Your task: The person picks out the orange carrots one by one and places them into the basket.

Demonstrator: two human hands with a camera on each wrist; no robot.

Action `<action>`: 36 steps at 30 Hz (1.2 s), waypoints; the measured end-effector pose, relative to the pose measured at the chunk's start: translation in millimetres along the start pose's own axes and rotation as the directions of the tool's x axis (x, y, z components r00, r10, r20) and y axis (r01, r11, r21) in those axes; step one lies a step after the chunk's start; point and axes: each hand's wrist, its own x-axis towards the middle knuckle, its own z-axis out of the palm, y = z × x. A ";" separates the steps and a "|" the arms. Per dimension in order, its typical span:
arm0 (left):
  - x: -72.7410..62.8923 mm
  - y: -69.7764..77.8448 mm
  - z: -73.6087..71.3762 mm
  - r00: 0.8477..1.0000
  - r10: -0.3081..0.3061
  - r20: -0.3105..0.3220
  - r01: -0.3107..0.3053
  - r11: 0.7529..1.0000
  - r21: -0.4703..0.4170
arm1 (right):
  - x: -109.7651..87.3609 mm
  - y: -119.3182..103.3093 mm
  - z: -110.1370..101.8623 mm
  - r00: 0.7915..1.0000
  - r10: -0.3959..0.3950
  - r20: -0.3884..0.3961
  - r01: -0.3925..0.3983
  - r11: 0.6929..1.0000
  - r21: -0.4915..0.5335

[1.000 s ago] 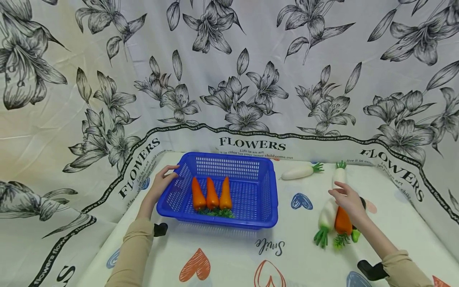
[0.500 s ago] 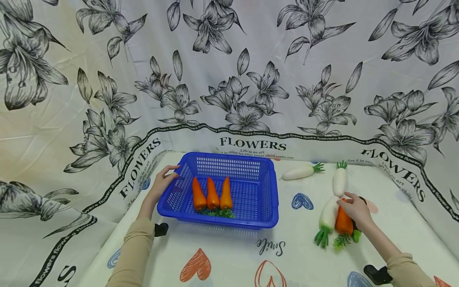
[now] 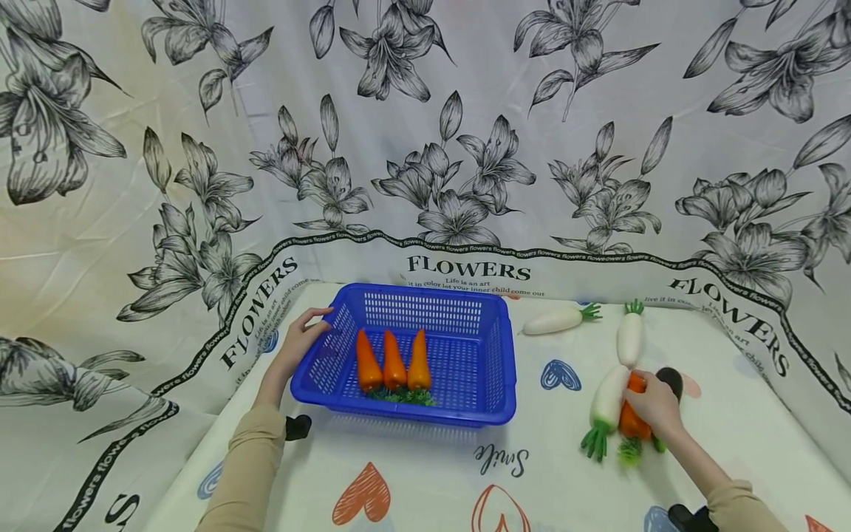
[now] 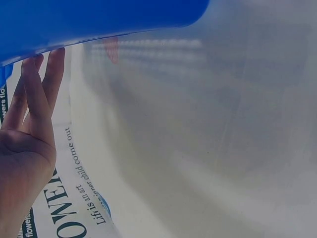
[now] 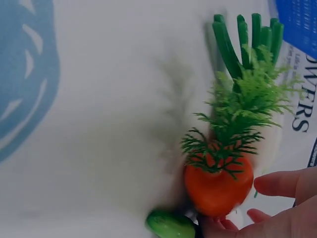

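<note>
My right hand (image 3: pixel 654 405) pinches an orange carrot (image 3: pixel 633 423) with a leafy green top; in the right wrist view, thumb and fingers (image 5: pixel 277 182) lie on either side of the carrot (image 5: pixel 218 191). Tight against its left is a white radish (image 3: pixel 609 395). A dark vegetable with a green end, perhaps an eggplant (image 3: pixel 671 380), is mostly hidden behind that hand. My left hand (image 3: pixel 302 341) touches the left rim of a blue plastic basket (image 3: pixel 495 355), fingers straight in the left wrist view, tips right at the basket's edge (image 4: pixel 99 22). Three carrots (image 3: pixel 394 360) lie side by side inside.
Another white radish (image 3: pixel 630 338) points its leaves toward the back, above the held carrot. One more radish (image 3: pixel 553 321) lies sideways to the right of the basket. A flower-printed cloth (image 3: pixel 459 170) hangs behind, over a white tablecloth (image 3: pixel 425 480) with hearts.
My right hand has come down and toward me onto the carrot and taken hold of it. The carrot has shifted slightly. My left hand and the basket stay where they were.
</note>
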 end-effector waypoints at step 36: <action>12.3 -25.7 -3.0 1.000 0.021 0.001 -0.021 1.000 0.004 | -5.9 9.7 13.3 0.998 0.064 0.027 -0.064 0.998 0.013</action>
